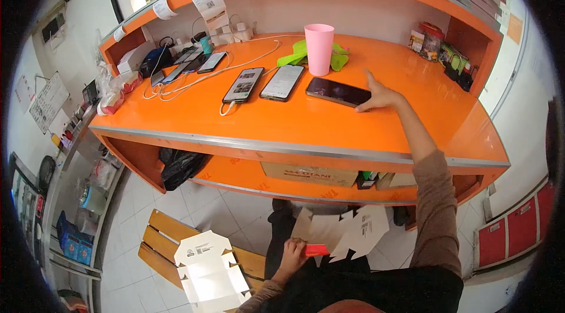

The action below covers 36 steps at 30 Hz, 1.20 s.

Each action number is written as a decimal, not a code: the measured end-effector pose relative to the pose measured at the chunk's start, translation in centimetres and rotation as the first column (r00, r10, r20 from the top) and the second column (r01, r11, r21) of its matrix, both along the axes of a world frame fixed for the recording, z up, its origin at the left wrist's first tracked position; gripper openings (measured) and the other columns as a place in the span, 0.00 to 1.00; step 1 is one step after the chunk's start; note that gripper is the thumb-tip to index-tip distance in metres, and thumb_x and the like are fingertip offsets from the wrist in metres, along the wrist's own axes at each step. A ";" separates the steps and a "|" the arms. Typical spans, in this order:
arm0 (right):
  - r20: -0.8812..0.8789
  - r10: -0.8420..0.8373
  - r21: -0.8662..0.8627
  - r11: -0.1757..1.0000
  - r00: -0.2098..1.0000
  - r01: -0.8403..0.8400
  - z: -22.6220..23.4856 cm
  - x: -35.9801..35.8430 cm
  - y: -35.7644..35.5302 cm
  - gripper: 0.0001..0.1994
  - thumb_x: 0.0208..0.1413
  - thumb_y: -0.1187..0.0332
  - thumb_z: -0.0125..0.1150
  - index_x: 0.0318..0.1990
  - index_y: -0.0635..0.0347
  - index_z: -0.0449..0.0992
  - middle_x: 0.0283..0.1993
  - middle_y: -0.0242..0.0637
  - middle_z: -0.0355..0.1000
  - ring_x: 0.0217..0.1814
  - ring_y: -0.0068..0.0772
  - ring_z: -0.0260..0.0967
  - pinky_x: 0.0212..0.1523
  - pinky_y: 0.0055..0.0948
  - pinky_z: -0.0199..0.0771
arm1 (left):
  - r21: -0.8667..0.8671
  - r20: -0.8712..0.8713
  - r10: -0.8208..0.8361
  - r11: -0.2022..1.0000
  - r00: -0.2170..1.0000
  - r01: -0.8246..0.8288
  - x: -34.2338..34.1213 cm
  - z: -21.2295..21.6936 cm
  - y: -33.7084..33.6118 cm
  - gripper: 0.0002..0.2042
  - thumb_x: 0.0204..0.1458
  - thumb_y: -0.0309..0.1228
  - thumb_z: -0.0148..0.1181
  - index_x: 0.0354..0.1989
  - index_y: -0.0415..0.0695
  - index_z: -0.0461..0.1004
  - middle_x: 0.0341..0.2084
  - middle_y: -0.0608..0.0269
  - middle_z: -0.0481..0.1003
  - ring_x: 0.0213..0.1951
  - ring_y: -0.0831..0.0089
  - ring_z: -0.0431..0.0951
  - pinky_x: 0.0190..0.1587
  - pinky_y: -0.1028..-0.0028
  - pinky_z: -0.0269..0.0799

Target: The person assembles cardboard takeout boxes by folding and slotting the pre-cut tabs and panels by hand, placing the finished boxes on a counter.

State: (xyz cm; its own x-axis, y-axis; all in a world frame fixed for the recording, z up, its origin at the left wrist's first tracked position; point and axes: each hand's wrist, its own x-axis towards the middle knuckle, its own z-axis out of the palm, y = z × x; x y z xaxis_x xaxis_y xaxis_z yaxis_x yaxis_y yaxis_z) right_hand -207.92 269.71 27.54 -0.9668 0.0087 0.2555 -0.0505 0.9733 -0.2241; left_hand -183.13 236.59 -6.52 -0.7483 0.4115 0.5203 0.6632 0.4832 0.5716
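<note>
Down by my lap, my left hand (290, 259) is closed on a small flat red thing (316, 250), whose kind I cannot make out. An unfolded white cardboard box (366, 227) with cut flaps lies over my legs, just beyond that hand. My right hand (381, 95) reaches over the orange counter (424, 119) with fingers spread. Its thumb is at the near right corner of a dark-screened phone (338, 90), which lies flat. Left of it lie a phone with a lit white screen (282, 82) and another lit phone (243, 85) with a white cable plugged in.
A pink cup (319, 49) stands behind the phones, against a bright green cloth (300, 54). More phones (212, 62) and looping cables lie at the counter's left. A second unfolded white box (212, 277) rests on a slatted wooden stool (159, 230). A black bag (178, 166) hangs from the shelf below.
</note>
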 end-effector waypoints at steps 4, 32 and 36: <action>0.143 0.288 -0.567 0.808 0.947 -0.161 -0.6 -3.0 1.5 0.52 0.24 0.67 0.74 0.57 0.52 0.42 0.55 0.56 0.54 0.60 0.49 0.50 0.57 0.44 0.53 | -0.105 0.022 0.023 0.994 0.999 -0.021 -0.2 -0.8 -0.5 0.30 0.27 0.25 0.66 0.45 0.45 0.62 0.41 0.56 0.62 0.45 0.55 0.62 0.47 0.59 0.58; -0.647 0.353 0.019 0.894 0.676 -0.449 -3.1 -9.7 -3.0 0.36 0.25 0.81 0.61 0.48 0.58 0.53 0.51 0.44 0.53 0.59 0.51 0.43 0.59 0.43 0.45 | -0.131 0.177 0.077 0.990 0.981 -0.054 -1.3 -1.6 -0.3 0.31 0.31 0.26 0.65 0.50 0.49 0.62 0.43 0.55 0.62 0.46 0.52 0.62 0.49 0.57 0.60; -0.630 0.345 0.019 0.902 0.695 -0.431 -3.3 -10.2 -2.5 0.36 0.25 0.80 0.61 0.49 0.57 0.53 0.52 0.45 0.53 0.60 0.52 0.42 0.60 0.43 0.44 | -0.120 0.183 0.055 0.992 0.981 -0.033 -1.5 -1.9 -0.4 0.31 0.31 0.26 0.65 0.50 0.49 0.61 0.43 0.55 0.62 0.46 0.52 0.61 0.49 0.57 0.60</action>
